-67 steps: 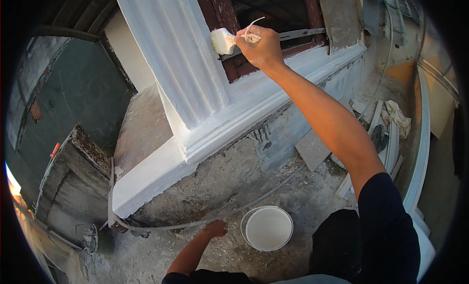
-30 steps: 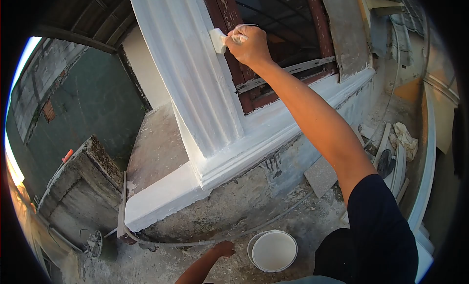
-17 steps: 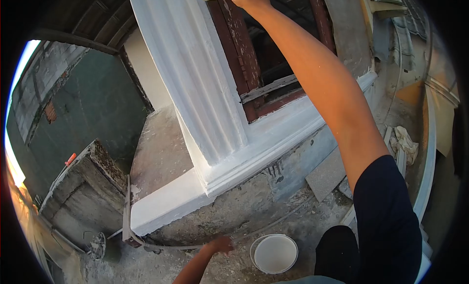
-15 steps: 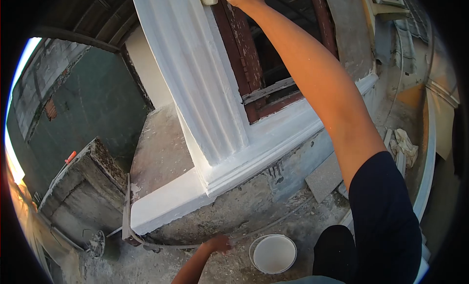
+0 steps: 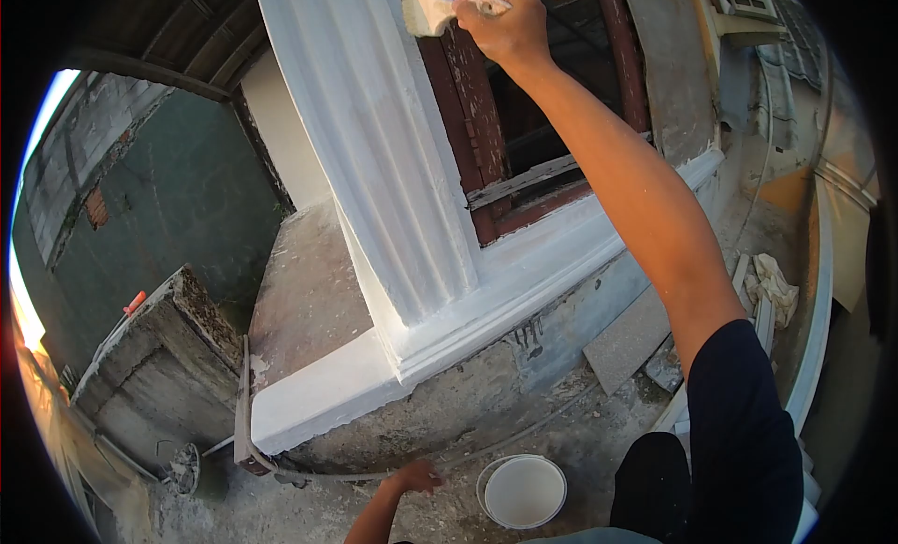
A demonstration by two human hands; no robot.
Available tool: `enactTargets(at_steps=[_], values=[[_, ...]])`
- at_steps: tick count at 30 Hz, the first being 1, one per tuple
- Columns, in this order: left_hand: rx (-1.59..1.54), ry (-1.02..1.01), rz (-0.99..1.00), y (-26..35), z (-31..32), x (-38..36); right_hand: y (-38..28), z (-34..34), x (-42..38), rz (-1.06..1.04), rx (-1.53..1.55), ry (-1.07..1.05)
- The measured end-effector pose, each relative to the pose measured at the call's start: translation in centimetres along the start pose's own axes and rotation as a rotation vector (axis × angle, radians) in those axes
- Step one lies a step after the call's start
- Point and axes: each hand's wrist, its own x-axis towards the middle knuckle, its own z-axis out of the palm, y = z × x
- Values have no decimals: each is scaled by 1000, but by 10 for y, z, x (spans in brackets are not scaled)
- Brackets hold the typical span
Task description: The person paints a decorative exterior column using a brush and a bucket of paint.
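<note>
My right hand point(image 5: 507, 22) is wrapped round the handle of a paintbrush point(image 5: 430, 11) at the top of the view. Its pale, paint-coated bristles point left and sit at the right edge of the white fluted column point(image 5: 374, 160), beside the dark red window frame point(image 5: 460, 95). Low in the view, my left hand point(image 5: 416, 476) hangs with loosely spread fingers and nothing in it. To its right, a white bucket point(image 5: 525, 523) stands on the concrete floor. White paint covers the column, its base and the ledge point(image 5: 323, 404) below.
Rough bare wall point(image 5: 468, 413) runs under the ledge, with a hose point(image 5: 552, 415) along its foot. Flat slabs point(image 5: 629, 343), a crumpled cloth point(image 5: 773, 287) and long rails lie at right. At left are a broken concrete block point(image 5: 154, 357) and a dark bucket point(image 5: 198, 474).
My right hand and the paintbrush have shifted right and down, bringing the whole brush into view. The left hand has moved slightly, staying left of the bucket.
</note>
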Motion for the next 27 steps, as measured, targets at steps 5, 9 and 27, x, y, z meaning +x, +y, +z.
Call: enactTargets(at_steps=[5,9,27], values=[[-112,-21,-50,-16,3,-7,-3,61,121,146,12,74],[-47,19,-35,-21,1,-8,29,74,82,-67,-174,53],[81,18,37,17,-4,18,-24,-98,-207,657,193,-482]])
